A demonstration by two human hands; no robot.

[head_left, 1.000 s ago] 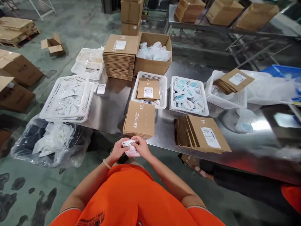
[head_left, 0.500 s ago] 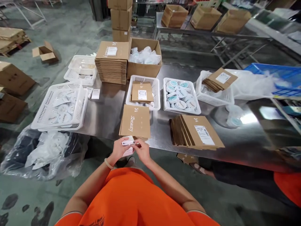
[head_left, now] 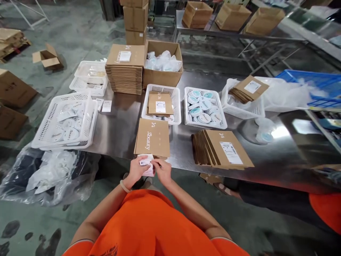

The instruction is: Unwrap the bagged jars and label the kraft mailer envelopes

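A small set of white-and-pink printed labels (head_left: 146,162) is being held close before the body, at the near edge of the steel table (head_left: 114,131), beside the front stack of flat cardboard mailers (head_left: 152,138). The labels are being gripped between thumb and fingers by the left hand (head_left: 135,171); their right edge is being fingered by the right hand (head_left: 163,171), though whether a sheet is being pinched there cannot be told. This is being done well if the left grip is being kept firm but light, and the edge is being lifted by fingertips without creasing. On the front mailers, "beauty" is being shown after a stylised first letter, apparently S; similar lettering is being carried by the round cases (head_left: 204,118). Print on the address label (head_left: 230,153) is being lost to small size.
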